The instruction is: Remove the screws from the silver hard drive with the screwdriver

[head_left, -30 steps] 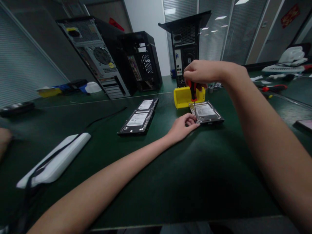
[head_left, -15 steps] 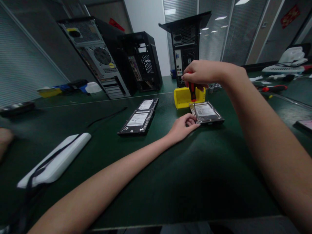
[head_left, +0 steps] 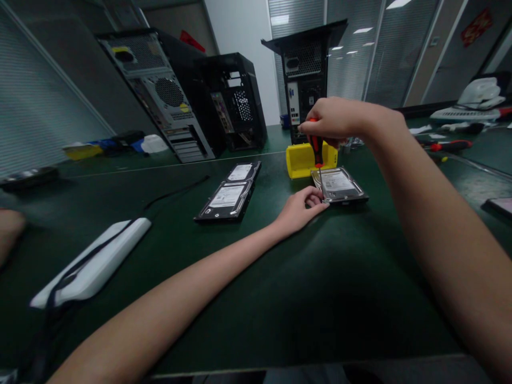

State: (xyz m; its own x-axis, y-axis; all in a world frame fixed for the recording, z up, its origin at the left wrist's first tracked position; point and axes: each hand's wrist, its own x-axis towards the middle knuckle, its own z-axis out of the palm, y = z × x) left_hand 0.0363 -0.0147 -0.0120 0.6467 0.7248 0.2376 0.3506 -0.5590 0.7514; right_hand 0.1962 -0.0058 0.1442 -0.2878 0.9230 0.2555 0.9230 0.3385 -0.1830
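A hard drive [head_left: 339,182] with a white label lies label-up on the green table. My right hand [head_left: 330,120] is wrapped from above round the red and black handle of a screwdriver [head_left: 317,152]. The screwdriver stands nearly upright, its shaft going down to the drive's near left corner; the exact contact of the tip is too small to make out. At that same corner my left hand [head_left: 303,207] grips the drive's edge, thumb in front and fingers curled. Directly behind the drive sits a yellow plastic bin [head_left: 298,161].
Two more hard drives [head_left: 227,196] [head_left: 241,172] lie end to end left of centre. Computer cases [head_left: 170,96] [head_left: 236,101] [head_left: 306,69] stand along the back. A white block [head_left: 98,261] with a black strap is at left, a person's hand [head_left: 8,229] at the far left, red-handled pliers [head_left: 452,145] at right.
My right hand has shifted very slightly on the screwdriver handle. The left hand and the drive keep their places; the whole view has moved a touch.
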